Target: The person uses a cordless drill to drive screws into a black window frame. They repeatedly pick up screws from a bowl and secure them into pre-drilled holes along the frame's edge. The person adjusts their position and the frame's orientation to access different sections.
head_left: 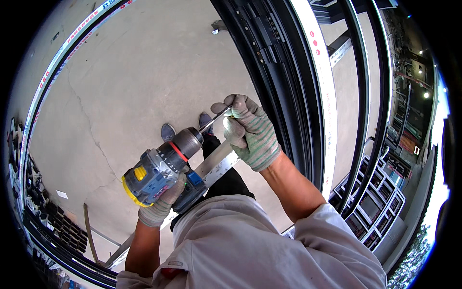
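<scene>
My left hand (166, 202), in a pale knit glove, grips the handle of a blue-grey cordless drill (161, 166) with yellow parts and a red ring. From its black chuck a long thin bit (214, 120) points up and to the right. Around the tip of that bit, the fingers of my right hand (248, 127) are pinched together. This hand wears a grey glove with green stripes. A bright spot of light falls on its fingers, and whatever small thing they hold at the tip is hidden.
Long black metal profiles (284, 62) with a white-taped edge (325, 96) run along my right. Another taped frame bar (41, 91) curves round the left. A pale metal beam (219, 166) lies below my hands. Stacked frames (373, 204) stand at far right, dark profile ends (62, 226) at lower left.
</scene>
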Available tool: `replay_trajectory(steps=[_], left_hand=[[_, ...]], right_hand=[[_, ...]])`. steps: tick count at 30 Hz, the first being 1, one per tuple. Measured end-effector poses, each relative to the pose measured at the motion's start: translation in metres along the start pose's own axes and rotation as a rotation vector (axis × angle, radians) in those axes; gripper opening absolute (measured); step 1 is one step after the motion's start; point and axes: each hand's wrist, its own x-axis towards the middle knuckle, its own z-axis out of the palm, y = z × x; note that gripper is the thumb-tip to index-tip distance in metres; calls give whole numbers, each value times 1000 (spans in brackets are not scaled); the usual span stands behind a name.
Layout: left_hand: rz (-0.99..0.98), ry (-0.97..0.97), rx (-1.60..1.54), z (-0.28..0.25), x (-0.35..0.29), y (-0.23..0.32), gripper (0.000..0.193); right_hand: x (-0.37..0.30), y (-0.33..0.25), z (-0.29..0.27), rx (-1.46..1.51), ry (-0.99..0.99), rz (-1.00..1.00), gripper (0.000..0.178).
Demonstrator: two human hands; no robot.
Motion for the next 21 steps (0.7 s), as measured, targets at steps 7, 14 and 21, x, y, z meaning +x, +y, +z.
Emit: replay_trajectory(steps=[7, 14, 21], left_hand=[[-149, -137, -197, -4, 7, 21, 21], [177, -2, 187, 0, 10, -14, 23], [701, 53, 695, -6, 16, -2, 17]], right_hand=[[1, -5, -6, 60, -66, -26, 21], [3, -4, -4, 137, -39, 16, 21], [4, 0, -5, 170, -6, 33, 22]])
